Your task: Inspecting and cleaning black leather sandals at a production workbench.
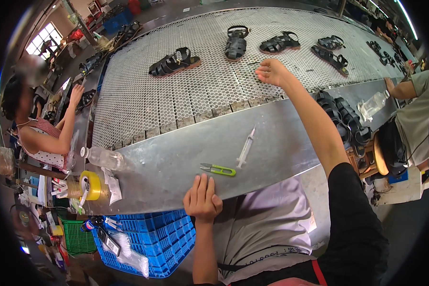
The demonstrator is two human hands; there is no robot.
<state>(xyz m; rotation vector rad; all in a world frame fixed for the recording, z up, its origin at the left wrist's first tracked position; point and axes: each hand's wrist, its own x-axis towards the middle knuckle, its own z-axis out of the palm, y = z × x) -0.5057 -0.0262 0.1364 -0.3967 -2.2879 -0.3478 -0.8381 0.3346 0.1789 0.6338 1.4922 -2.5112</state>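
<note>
My left hand (202, 198) lies on the edge of the metal table (176, 167), fingers flat and nothing in them. Just beyond its fingertips are green-handled thread snips (219, 169). A syringe (246, 148) rests to the right of the snips. My right hand (270, 72) is stretched over the perforated conveyor belt (133, 100), its fingers loosely bent, apart and holding nothing I can see. The black sandals nearest it are an upright one (236, 44) and one on its right (280, 43). Another black sandal (175, 63) lies farther left.
Clear bottles (105, 158) (374, 106) stand or lie at both table ends. Yellow tape (91, 185) sits left; stacked sandals (343, 117) lie right. A blue crate (152, 240) is below. People work at left (47, 136) and right (417, 114).
</note>
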